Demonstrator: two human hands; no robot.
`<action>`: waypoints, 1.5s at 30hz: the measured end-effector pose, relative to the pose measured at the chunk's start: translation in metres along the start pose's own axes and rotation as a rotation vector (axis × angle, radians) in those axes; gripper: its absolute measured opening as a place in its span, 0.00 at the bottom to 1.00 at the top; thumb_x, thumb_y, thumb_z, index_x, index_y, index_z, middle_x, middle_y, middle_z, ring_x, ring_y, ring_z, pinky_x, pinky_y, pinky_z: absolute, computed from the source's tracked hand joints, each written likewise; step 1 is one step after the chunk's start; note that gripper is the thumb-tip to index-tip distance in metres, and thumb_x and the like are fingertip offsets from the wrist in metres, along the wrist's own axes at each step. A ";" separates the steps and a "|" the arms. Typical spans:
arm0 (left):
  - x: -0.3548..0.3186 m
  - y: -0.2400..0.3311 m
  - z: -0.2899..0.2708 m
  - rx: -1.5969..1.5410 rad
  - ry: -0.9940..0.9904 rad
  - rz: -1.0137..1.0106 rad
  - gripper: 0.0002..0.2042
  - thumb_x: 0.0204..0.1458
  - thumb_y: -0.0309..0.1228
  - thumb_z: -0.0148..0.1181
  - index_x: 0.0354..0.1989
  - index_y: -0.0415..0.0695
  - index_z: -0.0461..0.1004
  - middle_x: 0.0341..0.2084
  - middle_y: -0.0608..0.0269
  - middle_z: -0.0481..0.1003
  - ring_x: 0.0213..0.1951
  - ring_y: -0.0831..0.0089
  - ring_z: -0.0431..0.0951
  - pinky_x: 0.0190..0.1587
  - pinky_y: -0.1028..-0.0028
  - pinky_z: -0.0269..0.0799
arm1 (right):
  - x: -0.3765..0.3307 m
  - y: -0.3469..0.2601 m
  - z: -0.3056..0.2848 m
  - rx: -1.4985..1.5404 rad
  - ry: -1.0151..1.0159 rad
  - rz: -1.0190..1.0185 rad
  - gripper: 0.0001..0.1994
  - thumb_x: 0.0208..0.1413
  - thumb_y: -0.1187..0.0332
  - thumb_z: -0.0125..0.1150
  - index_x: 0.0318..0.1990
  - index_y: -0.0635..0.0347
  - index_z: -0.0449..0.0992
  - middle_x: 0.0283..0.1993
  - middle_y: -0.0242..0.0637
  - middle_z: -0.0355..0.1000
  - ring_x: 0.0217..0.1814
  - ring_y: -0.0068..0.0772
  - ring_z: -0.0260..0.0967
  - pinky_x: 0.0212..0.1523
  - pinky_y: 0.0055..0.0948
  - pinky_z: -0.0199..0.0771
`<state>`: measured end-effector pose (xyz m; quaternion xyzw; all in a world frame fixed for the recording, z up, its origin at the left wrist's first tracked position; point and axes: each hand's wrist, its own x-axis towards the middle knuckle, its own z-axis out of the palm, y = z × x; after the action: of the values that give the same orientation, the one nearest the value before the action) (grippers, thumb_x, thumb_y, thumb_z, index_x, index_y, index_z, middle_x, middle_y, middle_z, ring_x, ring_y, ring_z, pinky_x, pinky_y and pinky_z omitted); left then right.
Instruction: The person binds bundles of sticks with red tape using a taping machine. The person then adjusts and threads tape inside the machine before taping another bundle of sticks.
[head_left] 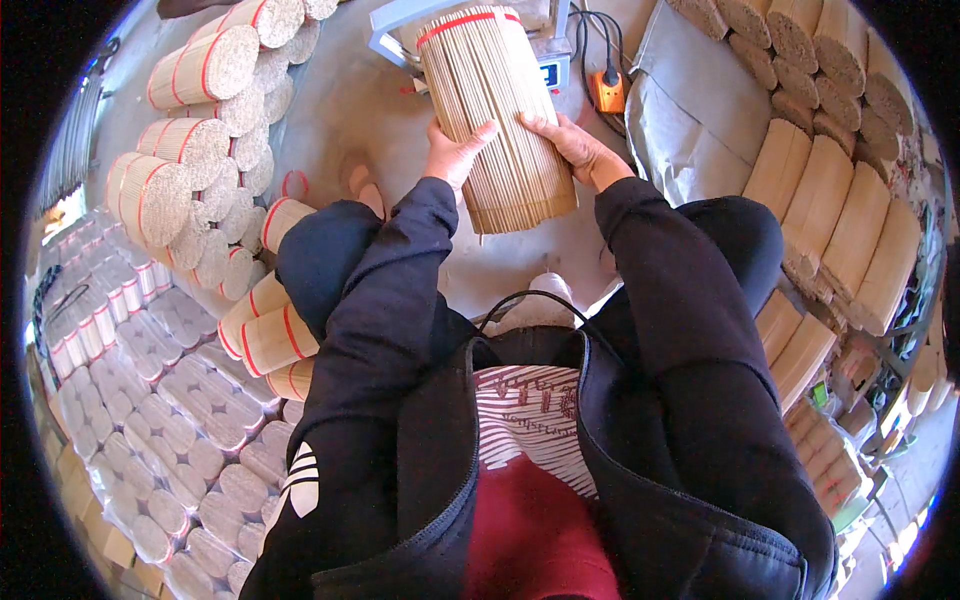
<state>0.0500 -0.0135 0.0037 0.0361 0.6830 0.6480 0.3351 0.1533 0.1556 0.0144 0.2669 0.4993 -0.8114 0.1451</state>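
Note:
A thick bundle of thin wooden sticks point(500, 110) is gripped between my two hands in front of my knees. My left hand point(457, 157) is wrapped round its left side, thumb lying on the sticks. From the right, my right hand point(572, 147) clasps it the same way, thumb on top. One red band point(468, 26) circles the bundle near its far end; no band shows at the near end, where the stick tips are slightly uneven. Just beyond and partly hidden by the bundle is a blue-grey metal frame with a small lit display point(549, 75), looking like a scale.
Red-banded stick bundles point(205, 65) are piled on the left, with plastic-wrapped packs point(150, 440) below them. Unbanded bundles point(825, 205) are stacked on the right. An orange power socket point(607, 92) with black cables lies beside a grey sheet point(690, 100).

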 end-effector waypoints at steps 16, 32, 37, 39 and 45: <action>-0.018 0.019 0.011 0.118 0.102 0.004 0.49 0.30 0.35 0.75 0.57 0.37 0.45 0.49 0.52 0.64 0.50 0.63 0.68 0.53 0.67 0.66 | 0.012 0.010 0.003 0.051 0.120 0.017 0.49 0.35 0.43 0.69 0.59 0.69 0.54 0.54 0.50 0.64 0.53 0.39 0.65 0.53 0.37 0.64; -0.026 0.018 0.010 -0.054 0.126 0.058 0.48 0.32 0.34 0.74 0.58 0.38 0.45 0.49 0.54 0.64 0.50 0.66 0.68 0.52 0.69 0.66 | 0.000 0.005 0.025 0.083 0.319 -0.134 0.42 0.41 0.48 0.67 0.56 0.72 0.59 0.49 0.47 0.68 0.48 0.36 0.67 0.50 0.34 0.67; 0.004 0.031 0.013 -0.102 0.125 0.102 0.46 0.34 0.34 0.74 0.58 0.38 0.46 0.48 0.53 0.65 0.48 0.66 0.69 0.50 0.69 0.67 | 0.023 -0.025 0.018 0.021 0.330 -0.199 0.46 0.37 0.45 0.69 0.57 0.73 0.56 0.51 0.49 0.66 0.50 0.36 0.66 0.51 0.34 0.66; 0.017 0.041 0.016 -0.107 0.140 0.141 0.44 0.35 0.35 0.73 0.57 0.37 0.47 0.47 0.53 0.65 0.48 0.66 0.69 0.50 0.69 0.67 | 0.039 -0.034 0.011 0.002 0.333 -0.180 0.48 0.36 0.44 0.69 0.58 0.73 0.55 0.51 0.49 0.66 0.50 0.37 0.67 0.51 0.34 0.66; 0.059 0.056 0.013 -0.090 0.156 0.117 0.44 0.35 0.35 0.74 0.56 0.34 0.48 0.47 0.52 0.66 0.48 0.66 0.69 0.51 0.68 0.67 | 0.074 -0.061 0.004 -0.012 0.333 -0.144 0.52 0.34 0.43 0.70 0.58 0.75 0.52 0.51 0.53 0.65 0.49 0.39 0.67 0.49 0.35 0.68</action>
<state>-0.0109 0.0350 0.0311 0.0101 0.6740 0.6973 0.2439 0.0615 0.1827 0.0177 0.3601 0.5390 -0.7614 0.0034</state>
